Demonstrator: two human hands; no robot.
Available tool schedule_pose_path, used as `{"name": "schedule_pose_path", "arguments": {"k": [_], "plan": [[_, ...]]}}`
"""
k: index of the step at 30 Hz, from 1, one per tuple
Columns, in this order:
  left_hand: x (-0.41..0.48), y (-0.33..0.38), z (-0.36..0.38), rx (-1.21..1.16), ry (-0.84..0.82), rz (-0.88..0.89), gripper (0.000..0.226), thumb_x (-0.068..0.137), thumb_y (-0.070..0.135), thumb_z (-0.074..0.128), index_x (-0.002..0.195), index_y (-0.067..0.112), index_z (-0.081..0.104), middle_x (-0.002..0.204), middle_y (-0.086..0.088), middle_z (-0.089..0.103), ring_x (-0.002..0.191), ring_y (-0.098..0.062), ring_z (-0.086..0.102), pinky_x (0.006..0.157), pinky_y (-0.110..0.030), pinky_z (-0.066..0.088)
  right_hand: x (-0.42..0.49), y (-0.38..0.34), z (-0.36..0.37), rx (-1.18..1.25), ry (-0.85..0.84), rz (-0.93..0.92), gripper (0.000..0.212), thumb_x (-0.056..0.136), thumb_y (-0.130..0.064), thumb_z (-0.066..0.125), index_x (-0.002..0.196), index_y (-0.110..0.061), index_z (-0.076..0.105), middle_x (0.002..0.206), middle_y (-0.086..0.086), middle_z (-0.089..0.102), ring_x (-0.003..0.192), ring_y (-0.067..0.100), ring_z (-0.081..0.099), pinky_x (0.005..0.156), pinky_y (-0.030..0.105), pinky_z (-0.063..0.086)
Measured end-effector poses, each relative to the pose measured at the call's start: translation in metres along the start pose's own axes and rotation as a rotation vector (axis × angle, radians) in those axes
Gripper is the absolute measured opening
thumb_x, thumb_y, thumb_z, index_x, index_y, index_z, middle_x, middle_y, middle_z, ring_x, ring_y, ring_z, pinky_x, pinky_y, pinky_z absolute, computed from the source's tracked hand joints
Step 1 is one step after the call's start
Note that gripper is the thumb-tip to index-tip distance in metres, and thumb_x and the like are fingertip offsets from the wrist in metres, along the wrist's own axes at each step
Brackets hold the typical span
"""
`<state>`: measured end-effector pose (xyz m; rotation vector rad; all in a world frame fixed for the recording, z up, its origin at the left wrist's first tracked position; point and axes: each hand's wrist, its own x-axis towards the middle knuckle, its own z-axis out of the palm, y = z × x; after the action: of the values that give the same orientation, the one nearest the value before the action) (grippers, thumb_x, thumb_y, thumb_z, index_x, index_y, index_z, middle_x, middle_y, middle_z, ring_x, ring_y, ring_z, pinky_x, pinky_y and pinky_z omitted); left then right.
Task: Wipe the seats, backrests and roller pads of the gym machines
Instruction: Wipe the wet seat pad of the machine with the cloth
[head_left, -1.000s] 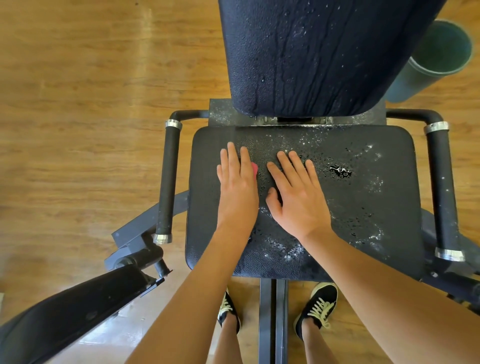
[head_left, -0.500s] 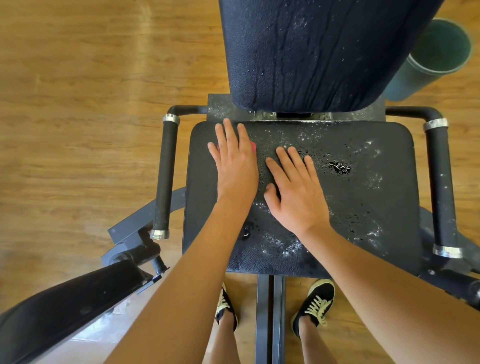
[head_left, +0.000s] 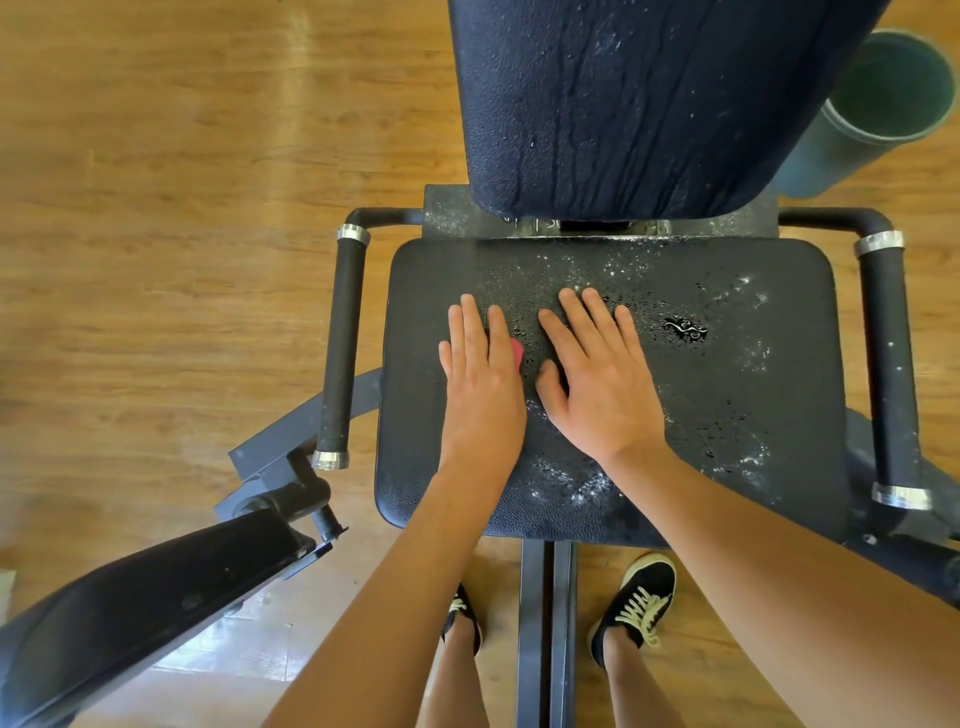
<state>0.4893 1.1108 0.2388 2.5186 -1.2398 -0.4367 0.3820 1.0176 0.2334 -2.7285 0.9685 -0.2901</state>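
Hands flat on seat (wet)

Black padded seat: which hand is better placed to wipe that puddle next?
Probably the left hand: the red cloth lies under it. The right hand is nearer the puddle but shows no cloth.

**A gym, seen from above one machine**

I am looking down on an exercise machine, which marks this place as a gym. It has a black padded seat and a tall padded backrest rising behind it, both in pebbled vinyl. The left handle and the right handle flank the seat, each foam-sleeved with metal collars. A dark steel frame rail runs out beneath, and a long padded arm juts in at lower left. A wood-look plank floor spreads all round.
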Motion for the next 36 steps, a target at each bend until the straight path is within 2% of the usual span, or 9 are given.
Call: {"name": "schedule_pose_path", "arguments": {"k": [3, 8, 12, 16, 21, 29, 36], "plan": [[-0.002, 0.001, -0.001, -0.021, 0.000, -0.012, 0.056, 0.110, 0.010, 0.037, 0.161, -0.001, 0.017, 0.169, -0.023, 0.000, 0.157, -0.038, -0.004, 0.125, -0.053, 0.009, 0.001, 0.000, -0.001, -0.002, 0.003, -0.001, 0.052, 0.100, -0.028, 0.041, 0.147, -0.010, 0.052, 0.160, 0.014, 0.040, 0.153, 0.032, 0.027, 0.125, 0.055, 0.020], [0.014, 0.001, 0.001, -0.007, 0.036, -0.015, 0.054, 0.111, 0.012, 0.040, 0.159, -0.003, 0.021, 0.168, -0.027, 0.006, 0.157, -0.041, 0.002, 0.124, -0.057, 0.015, 0.001, 0.000, 0.000, 0.004, 0.001, 0.002, 0.052, 0.099, -0.028, 0.041, 0.146, -0.009, 0.053, 0.159, 0.015, 0.041, 0.153, 0.033, 0.027, 0.124, 0.056, 0.021], [0.041, 0.000, -0.007, 0.013, 0.030, -0.026, 0.054, 0.112, 0.015, 0.032, 0.161, -0.001, 0.015, 0.169, -0.025, 0.001, 0.157, -0.040, -0.003, 0.125, -0.055, 0.010, 0.001, -0.001, 0.001, 0.003, 0.016, -0.002, 0.052, 0.099, -0.028, 0.040, 0.145, -0.009, 0.054, 0.159, 0.015, 0.042, 0.152, 0.033, 0.028, 0.124, 0.056, 0.021], [0.056, 0.000, -0.012, -0.006, 0.020, -0.017, 0.052, 0.113, 0.020, 0.029, 0.160, -0.001, 0.020, 0.168, -0.026, 0.005, 0.157, -0.040, -0.002, 0.124, -0.056, 0.010, 0.001, 0.000, 0.001, -0.003, 0.030, -0.008, 0.051, 0.099, -0.026, 0.041, 0.144, -0.008, 0.055, 0.158, 0.016, 0.043, 0.152, 0.034, 0.030, 0.124, 0.056, 0.021], [0.034, -0.008, -0.010, 0.041, 0.028, 0.049, 0.055, 0.109, 0.011, 0.037, 0.160, -0.001, 0.019, 0.168, -0.027, 0.003, 0.157, -0.041, -0.001, 0.124, -0.056, 0.013, 0.000, 0.000, 0.000, 0.000, 0.037, -0.013, 0.050, 0.099, -0.026, 0.043, 0.144, -0.008, 0.055, 0.157, 0.017, 0.044, 0.152, 0.034, 0.030, 0.124, 0.055, 0.022], [-0.027, -0.012, 0.001, 0.016, 0.024, 0.012, 0.058, 0.107, 0.006, 0.044, 0.159, -0.001, 0.021, 0.168, -0.026, 0.004, 0.157, -0.041, -0.001, 0.123, -0.054, 0.009, 0.000, 0.001, -0.002, -0.002, 0.005, -0.008, 0.051, 0.101, -0.028, 0.041, 0.147, -0.009, 0.052, 0.160, 0.016, 0.040, 0.153, 0.033, 0.027, 0.124, 0.056, 0.021], [-0.013, -0.014, 0.000, 0.014, 0.005, 0.024, 0.050, 0.111, 0.015, 0.040, 0.157, -0.001, 0.027, 0.167, -0.027, 0.011, 0.157, -0.041, 0.004, 0.123, -0.057, 0.016, 0.000, 0.002, -0.001, 0.017, 0.022, -0.007, 0.048, 0.103, -0.031, 0.044, 0.145, -0.009, 0.054, 0.159, 0.015, 0.042, 0.152, 0.033, 0.030, 0.123, 0.056, 0.023]]}}
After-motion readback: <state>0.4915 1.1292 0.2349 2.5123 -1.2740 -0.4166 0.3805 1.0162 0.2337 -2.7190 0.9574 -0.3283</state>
